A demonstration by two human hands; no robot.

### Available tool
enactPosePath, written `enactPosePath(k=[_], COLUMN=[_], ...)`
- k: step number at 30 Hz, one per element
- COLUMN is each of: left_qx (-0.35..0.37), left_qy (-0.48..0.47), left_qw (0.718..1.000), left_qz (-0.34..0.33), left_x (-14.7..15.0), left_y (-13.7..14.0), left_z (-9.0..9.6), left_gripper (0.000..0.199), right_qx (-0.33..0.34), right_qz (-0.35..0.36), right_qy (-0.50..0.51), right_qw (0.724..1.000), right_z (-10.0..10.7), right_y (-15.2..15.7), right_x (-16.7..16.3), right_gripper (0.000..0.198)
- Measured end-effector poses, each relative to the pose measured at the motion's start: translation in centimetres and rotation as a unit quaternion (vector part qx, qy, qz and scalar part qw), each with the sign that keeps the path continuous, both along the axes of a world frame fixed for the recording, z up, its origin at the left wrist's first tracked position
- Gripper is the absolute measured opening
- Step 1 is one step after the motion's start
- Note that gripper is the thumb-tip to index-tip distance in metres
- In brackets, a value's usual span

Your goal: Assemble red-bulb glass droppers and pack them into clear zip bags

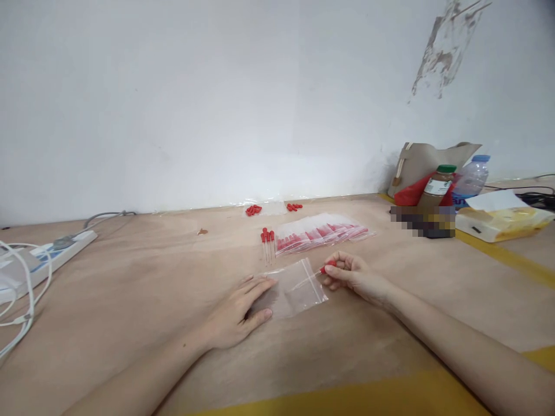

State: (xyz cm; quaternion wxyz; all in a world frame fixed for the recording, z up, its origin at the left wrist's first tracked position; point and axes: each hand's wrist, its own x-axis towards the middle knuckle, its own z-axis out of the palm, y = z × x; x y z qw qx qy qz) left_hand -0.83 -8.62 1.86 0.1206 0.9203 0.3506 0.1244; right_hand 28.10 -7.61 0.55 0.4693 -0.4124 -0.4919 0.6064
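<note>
A clear zip-lock bag (286, 292) lies flat on the brown surface, its zip edge toward the right. Across its left end rests my left hand (243, 309), open, with fingers stretched out and pressing on the plastic. My right hand (349, 277) pinches the red rubber bulb of a dropper (328, 267) at the bag's mouth. The dropper's thin clear tube points left, over or into the bag; which one is hard to tell. Beyond the bag lie several loose red-bulbed droppers (267, 237) side by side. Right of them spreads an overlapping row of filled bags (323, 232).
Two small groups of red bulbs (254, 210) lie near the wall. At left are a power strip (65, 257) and white cables (30, 289). To the right stand a green-capped bottle (436, 188), a clear bottle (472, 176), a grey bag (433, 156) and a tissue pack (503, 219).
</note>
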Motion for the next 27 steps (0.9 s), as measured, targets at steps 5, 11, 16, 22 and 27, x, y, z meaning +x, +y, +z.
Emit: enactPosePath(k=[5,11,16,22,27], left_qx=[-0.002,0.001,-0.007,-0.018,-0.018], left_qy=[-0.006,-0.012,-0.027,-0.043,-0.058], left_qw=[1.0,1.0,0.999,0.999,0.998], left_qz=[-0.008,-0.017,-0.024,-0.013,-0.006], left_x=[0.2,0.4,0.5,0.3,0.0], left_y=[-0.1,-0.2,-0.2,-0.1,0.3], left_z=[0.4,0.7,0.9,0.6,0.2], left_gripper=[0.047,0.045,0.045,0.041,0.039], right_qx=[0.084,0.162,0.112,0.096,0.158], right_qz=[0.104,0.126,0.138,0.108,0.102], right_qy=[-0.04,-0.035,-0.058,-0.08,-0.136], right_qw=[0.99,0.978,0.982,0.986,0.973], right_z=[0.1,0.9,0.6,-0.6,-0.7], right_y=[0.2,-0.1,-0.3,0.5,0.7], right_x=[-0.1,-1.4,-1.9,-1.4,-0.8], right_gripper=[0.024,0.021,0.024,0.025,0.018])
